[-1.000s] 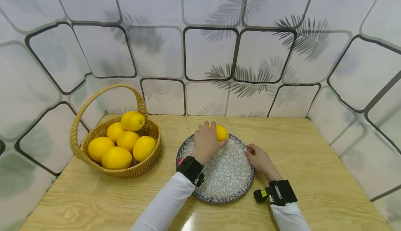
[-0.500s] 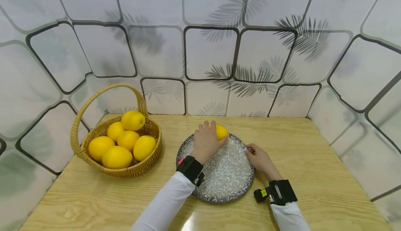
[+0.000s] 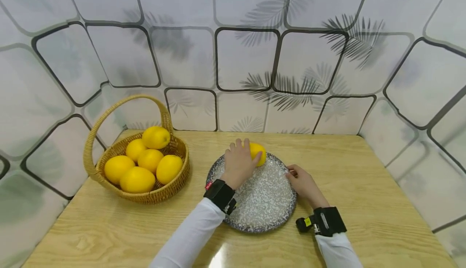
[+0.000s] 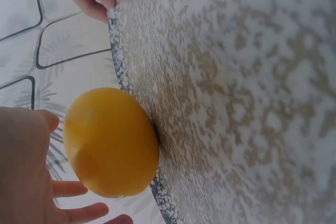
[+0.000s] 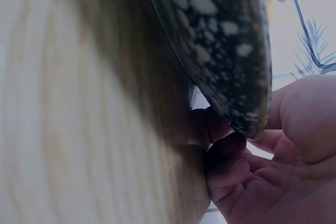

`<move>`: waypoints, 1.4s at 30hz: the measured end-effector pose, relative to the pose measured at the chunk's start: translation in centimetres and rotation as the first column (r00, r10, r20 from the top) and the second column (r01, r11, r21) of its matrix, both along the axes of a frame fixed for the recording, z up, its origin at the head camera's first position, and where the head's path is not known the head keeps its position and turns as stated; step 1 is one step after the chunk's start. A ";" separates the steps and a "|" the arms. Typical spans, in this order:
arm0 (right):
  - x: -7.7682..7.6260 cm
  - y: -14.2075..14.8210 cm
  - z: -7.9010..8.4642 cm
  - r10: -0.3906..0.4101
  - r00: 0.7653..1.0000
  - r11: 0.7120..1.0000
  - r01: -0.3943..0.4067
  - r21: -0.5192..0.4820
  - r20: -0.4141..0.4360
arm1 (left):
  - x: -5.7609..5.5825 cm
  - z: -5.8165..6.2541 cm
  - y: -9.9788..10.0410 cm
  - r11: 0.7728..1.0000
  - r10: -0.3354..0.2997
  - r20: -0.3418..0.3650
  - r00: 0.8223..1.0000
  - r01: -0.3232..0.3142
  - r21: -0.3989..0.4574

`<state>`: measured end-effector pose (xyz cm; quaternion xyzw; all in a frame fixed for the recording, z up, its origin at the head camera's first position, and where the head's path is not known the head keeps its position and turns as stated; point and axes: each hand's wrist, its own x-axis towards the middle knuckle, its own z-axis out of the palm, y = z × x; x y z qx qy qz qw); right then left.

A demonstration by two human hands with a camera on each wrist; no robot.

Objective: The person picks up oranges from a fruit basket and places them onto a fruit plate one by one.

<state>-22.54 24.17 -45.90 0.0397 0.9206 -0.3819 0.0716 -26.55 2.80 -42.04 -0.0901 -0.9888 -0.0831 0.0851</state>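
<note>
A yellow lemon [image 3: 257,148] rests near the far rim of a round speckled grey plate [image 3: 263,203] with a dark edge. Around the lemon's left side is my left hand [image 3: 238,165], its fingers spread. In the left wrist view, thumb and fingers stand slightly apart from the lemon [image 4: 111,142]. At the plate's right rim my right hand [image 3: 305,185] pinches the edge. The right wrist view has its thumb at the rim of the plate [image 5: 220,40] and curled fingers [image 5: 228,174] beneath it, next to the wooden tabletop.
A wicker basket [image 3: 160,196] with a tall arched handle stands left of the plate, holding several lemons [image 3: 137,180]. The wooden table [image 3: 367,203] meets patterned walls [image 3: 244,58] at the back and sides.
My left hand's fingers have loosened and shifted slightly left off the lemon, so more of it shows. My right hand keeps its place on the rim. The head view has tilted a little.
</note>
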 end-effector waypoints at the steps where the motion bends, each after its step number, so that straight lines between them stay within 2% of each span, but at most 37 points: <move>1: 0.0 0.0 0.0 0.001 1.000 1.000 -0.001 0.000 0.000 | 0.0 0.0 -0.1 1.000 0.001 -0.003 1.000 -0.001 0.006; 9: 0.0 0.0 0.1 0.003 1.000 1.000 -0.003 0.007 0.013 | 0.0 0.3 -1.0 1.000 0.011 -0.031 0.999 -0.011 0.016; 15: 0.0 0.0 0.1 -0.002 1.000 1.000 0.003 -0.004 0.023 | 0.2 1.0 -2.0 1.000 0.023 -0.033 0.999 -0.023 0.009; 24: 0.0 -0.1 0.0 -0.002 1.000 1.000 0.001 0.003 0.025 | 0.7 1.7 -4.7 0.995 0.065 -0.034 0.997 -0.062 0.083; 31: -0.1 0.1 -0.1 -0.001 1.000 1.000 0.001 -0.002 0.022 | 2.0 2.5 -7.1 0.991 0.111 -0.071 0.991 -0.105 0.081; 37: -0.1 0.1 -0.1 -0.001 1.000 1.000 0.001 -0.005 0.016 | 3.5 3.6 -9.5 0.982 0.188 -0.146 0.971 -0.181 0.062; 42: -0.1 0.2 -0.1 0.009 1.000 1.000 -0.009 0.001 0.007 | 4.7 4.9 -12.1 0.971 0.240 -0.139 0.961 -0.236 0.040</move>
